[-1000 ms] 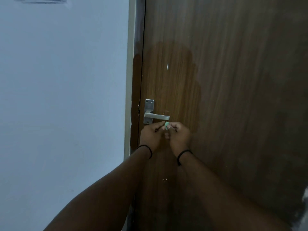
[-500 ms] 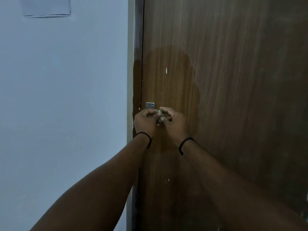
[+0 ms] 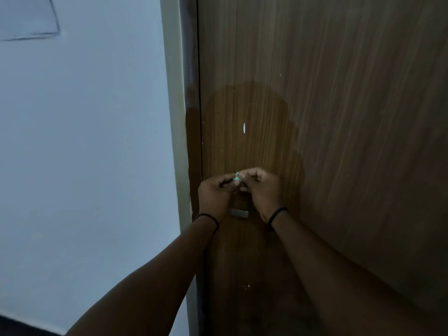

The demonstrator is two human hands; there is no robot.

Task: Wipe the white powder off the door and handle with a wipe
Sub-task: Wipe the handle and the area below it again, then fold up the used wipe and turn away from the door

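Both hands meet in front of the brown wood-grain door [image 3: 339,117], left hand [image 3: 214,194] and right hand [image 3: 263,189] together pinching 1 small crumpled green-white wipe [image 3: 237,178]. The silver metal lever handle [image 3: 239,212] lies directly below them, running horizontally; a white powder streak [image 3: 244,128] sits above.

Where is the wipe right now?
In the head view, the small green wipe is pinched between the left hand and right hand, just above the handle, near the door's left edge.
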